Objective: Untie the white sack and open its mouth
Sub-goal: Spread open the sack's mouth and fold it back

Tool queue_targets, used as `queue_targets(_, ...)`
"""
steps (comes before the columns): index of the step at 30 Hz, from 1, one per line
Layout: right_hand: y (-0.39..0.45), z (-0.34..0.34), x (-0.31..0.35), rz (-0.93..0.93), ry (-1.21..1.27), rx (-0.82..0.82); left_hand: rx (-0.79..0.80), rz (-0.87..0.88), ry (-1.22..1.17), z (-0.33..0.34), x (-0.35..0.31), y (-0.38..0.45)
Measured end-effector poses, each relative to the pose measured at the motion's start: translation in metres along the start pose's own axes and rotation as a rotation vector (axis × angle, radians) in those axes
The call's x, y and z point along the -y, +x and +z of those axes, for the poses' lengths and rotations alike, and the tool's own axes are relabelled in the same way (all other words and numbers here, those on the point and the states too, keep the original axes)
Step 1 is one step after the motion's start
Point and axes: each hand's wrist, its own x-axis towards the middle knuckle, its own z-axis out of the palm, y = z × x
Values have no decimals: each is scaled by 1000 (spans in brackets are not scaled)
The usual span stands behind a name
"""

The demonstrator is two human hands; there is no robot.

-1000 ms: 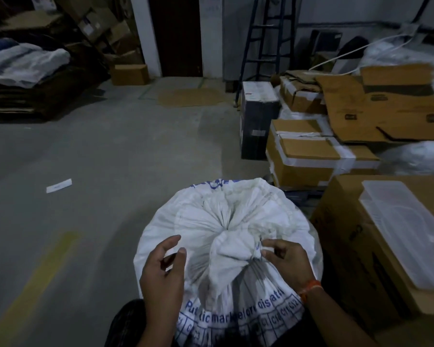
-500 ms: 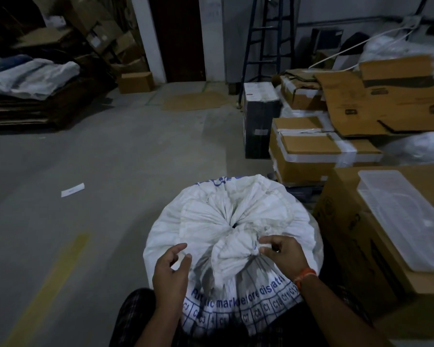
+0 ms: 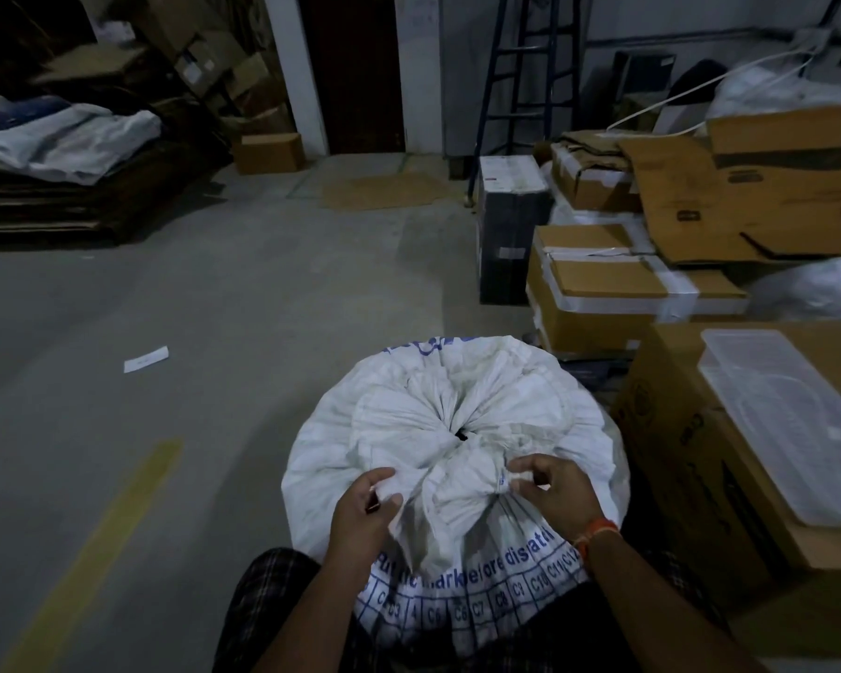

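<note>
White sack [image 3: 457, 429], full and round, stands on the grey concrete floor [image 3: 214, 332] at the bottom middle of the view, right in front of the person's checked-trousered legs [image 3: 263, 604], with blue print and a numbered grid across its near side. Its mouth is gathered into a bunch of pleats, and a loose white tail [image 3: 438, 517] of the fabric hangs toward the person. Far left, a stack of flattened cardboard [image 3: 69, 206] carries crumpled pale sheeting, and a yellow painted line [image 3: 98, 541] runs along the floor, with a small white paper slip [image 3: 145, 358] lying well apart from the sack. On the sack's near left side, the left hand [image 3: 365, 514] pinches a fold of the white fabric between thumb and fingers. Just across the tail, the right hand [image 3: 552, 493], an orange band at its wrist, has its fingers curled and nips the tie at the gathered neck. To the right, taped cardboard boxes [image 3: 603, 293] are piled close beside the sack, and a clear plastic lid [image 3: 787, 420] lies on the nearest box [image 3: 690, 478].
</note>
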Motion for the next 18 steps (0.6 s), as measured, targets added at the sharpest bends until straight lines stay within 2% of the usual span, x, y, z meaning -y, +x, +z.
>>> queue_targets(7, -7, -6, 10, -34, 75, -23, -125, 174, 100, 1, -1, -1)
queue_targets(13, -19, -18, 20, -37, 187, -49, -11, 217, 25, 4, -4, -2)
queue_targets(18, -27, -33, 23, -44, 140, -44, -18, 234, -13, 7, -10, -1)
